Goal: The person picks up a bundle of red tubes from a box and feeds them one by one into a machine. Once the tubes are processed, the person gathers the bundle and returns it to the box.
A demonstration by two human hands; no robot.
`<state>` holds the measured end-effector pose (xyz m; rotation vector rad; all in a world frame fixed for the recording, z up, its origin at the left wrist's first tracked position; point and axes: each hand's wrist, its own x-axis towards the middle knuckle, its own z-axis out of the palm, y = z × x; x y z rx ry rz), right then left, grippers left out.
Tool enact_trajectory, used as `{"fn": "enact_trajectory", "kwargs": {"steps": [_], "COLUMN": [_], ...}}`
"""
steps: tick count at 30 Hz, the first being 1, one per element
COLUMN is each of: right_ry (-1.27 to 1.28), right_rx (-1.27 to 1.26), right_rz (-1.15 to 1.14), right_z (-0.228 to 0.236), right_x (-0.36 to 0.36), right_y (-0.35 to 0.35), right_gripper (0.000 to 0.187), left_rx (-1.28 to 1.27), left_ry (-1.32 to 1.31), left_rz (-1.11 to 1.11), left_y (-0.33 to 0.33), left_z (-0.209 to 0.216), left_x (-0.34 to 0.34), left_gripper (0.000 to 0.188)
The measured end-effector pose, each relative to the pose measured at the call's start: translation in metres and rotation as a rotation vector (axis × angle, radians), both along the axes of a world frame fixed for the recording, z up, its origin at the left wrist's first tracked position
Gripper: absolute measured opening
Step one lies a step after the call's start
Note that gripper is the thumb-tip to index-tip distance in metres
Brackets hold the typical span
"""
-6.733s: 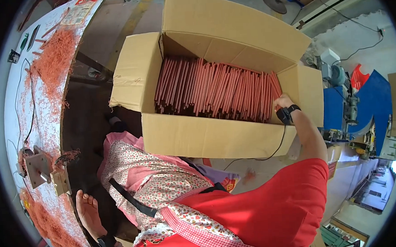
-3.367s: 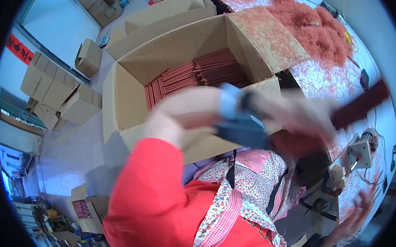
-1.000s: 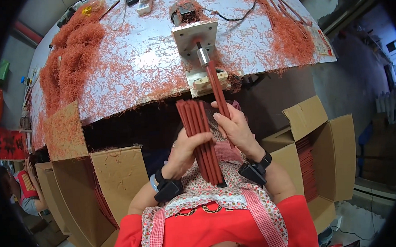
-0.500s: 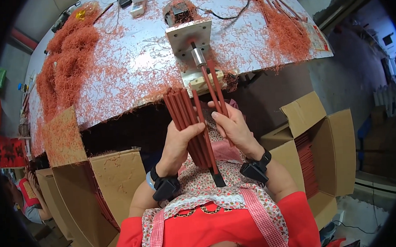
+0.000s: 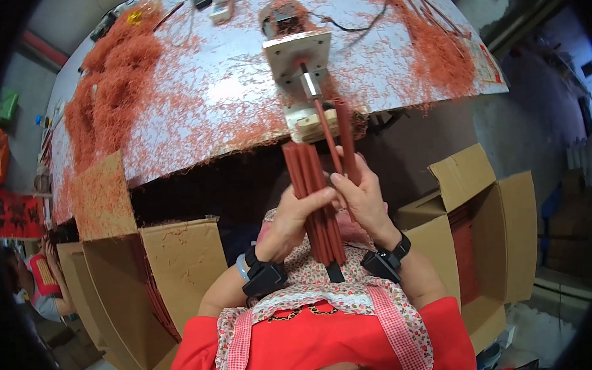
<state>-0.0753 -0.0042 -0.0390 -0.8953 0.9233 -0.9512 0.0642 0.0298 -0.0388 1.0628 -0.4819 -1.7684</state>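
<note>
- One reddish stick runs from the right hand to the metal spindle near the front edge of the white surface.
- Step in hand, as judged: working that stick's end at the spindle; the next move calls for straight alignment and a firm pinch.
- Left hand: wrapped around a bundle of sticks, thumb across its front.
- Right hand: closed on the stick, with a blurred second stick alongside.

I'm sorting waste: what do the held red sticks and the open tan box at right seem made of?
Slim red sticks: possibly matte wood, by their even, dull surface; plastic isn't excluded. Open tan box: apparently matte cardboard, by its folded flaps.
</note>
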Motion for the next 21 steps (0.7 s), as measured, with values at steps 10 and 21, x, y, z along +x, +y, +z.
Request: {"fn": "enact_trajectory", "kwargs": {"steps": [10, 21], "right_ry": [0.156, 0.149], "right_rx": [0.081, 0.099], "right_rz": [-0.015, 0.004], "right_z": [0.005, 0.01], "right_x": [-0.01, -0.01], "right_y": [0.02, 0.014], "right_gripper": [0.045, 0.036], "left_rx": [0.09, -0.111], "left_ry": [0.011, -0.089], "left_rz": [0.023, 0.114], "left_y": [0.016, -0.027], "left_z": [-0.001, 0.019], "left_x": [0.009, 0.003], "left_gripper": [0.032, 0.022]}}
